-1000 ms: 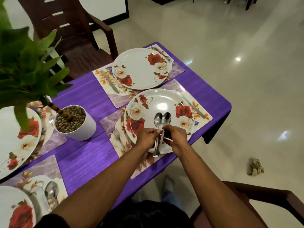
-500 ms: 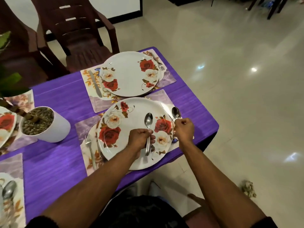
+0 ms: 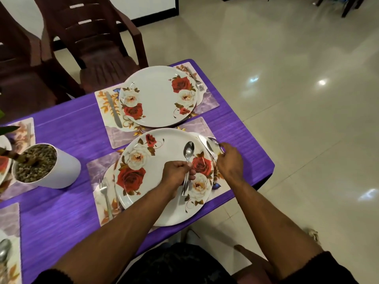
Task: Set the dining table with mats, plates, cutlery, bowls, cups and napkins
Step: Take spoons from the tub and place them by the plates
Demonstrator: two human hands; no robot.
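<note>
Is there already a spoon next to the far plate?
No, the far plate has only a knife on one side and a fork on the other; no spoon shows there.

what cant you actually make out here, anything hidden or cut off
Head view only:
- Spoon under the right hand: the fingers cover its handle, so the grip and whether it lies on the mat are unclear.
- Handle of the spoon in the left hand: partly covered by the fist.
- Left-side plate: cut off by the frame edge.
</note>
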